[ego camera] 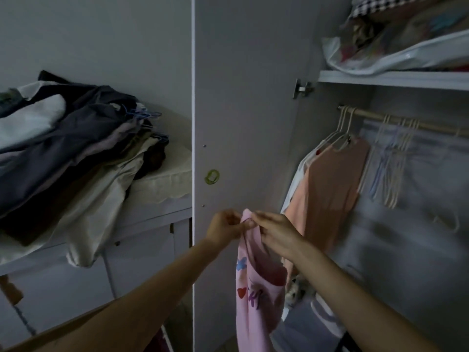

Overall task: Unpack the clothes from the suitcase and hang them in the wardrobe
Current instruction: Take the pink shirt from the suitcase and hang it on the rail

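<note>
Nearest the camera, both forearms reach forward and meet in front of the open wardrobe door [243, 110]. The left hand [224, 228] and the right hand [275, 233] each pinch the top edge of a pink printed garment [253, 288], fingers curled onto the fabric, the two hands almost touching. The garment hangs straight down from that pinch, its front showing a blue flower, a red heart and some lettering (too blurred to read).

Just beyond the hands, inside the wardrobe, a peach top [332, 189] hangs on a white hanger from the wooden rail [396, 120], with a white garment [295, 181] beside it on its left. Further right on the same rail hangs a cluster of empty pale hangers [390, 163].

To the left, on a white cabinet top [157, 212], lies a heap of dark and cream clothes [76, 148], some with blue hangers poking out.

Highest and farthest, the wardrobe shelf [396, 80] carries a clear plastic storage bag [406, 52] stuffed with fabrics.
</note>
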